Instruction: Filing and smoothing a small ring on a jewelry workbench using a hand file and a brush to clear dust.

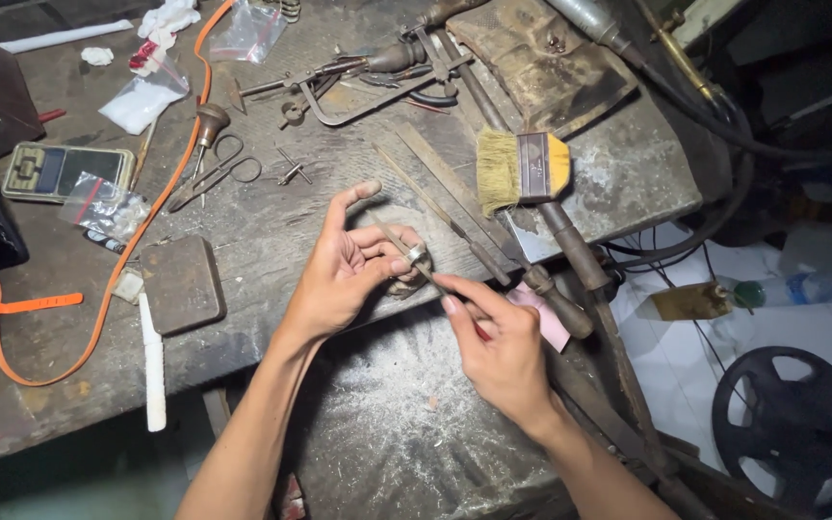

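My left hand pinches a small silver ring between thumb and fingertips, with the index finger stretched up. My right hand grips a thin metal file that slants up and left, its tip lying against the ring. Both hands meet over the front edge of a worn wooden workbench.
A flat paintbrush, long files, scissors, a saw frame, a small digital scale, plastic bags, an orange strap, a dark metal block and a white stick lie on the bench. A black wheel sits at lower right.
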